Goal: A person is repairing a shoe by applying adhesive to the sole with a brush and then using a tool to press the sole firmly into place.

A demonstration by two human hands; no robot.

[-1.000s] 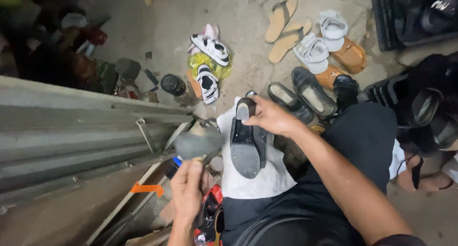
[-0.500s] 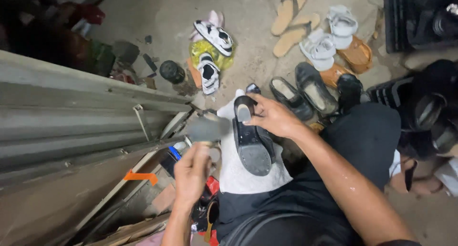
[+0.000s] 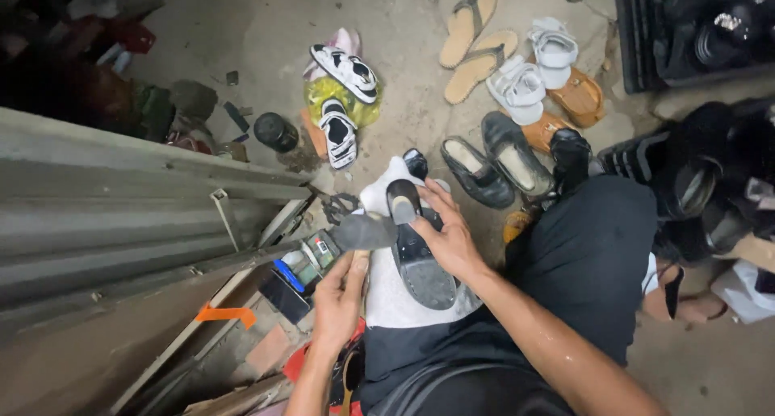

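Now the hammer (image 3: 362,232) sits lower against the black shoe (image 3: 417,250); both hands' fingers grip.

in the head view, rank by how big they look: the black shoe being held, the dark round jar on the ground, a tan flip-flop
1. black shoe, though it is nearest the camera
2. tan flip-flop
3. dark round jar

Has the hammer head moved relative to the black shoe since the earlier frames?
Yes. The hammer head has swung right, closer to the black shoe's heel; it was clearly left of it before.
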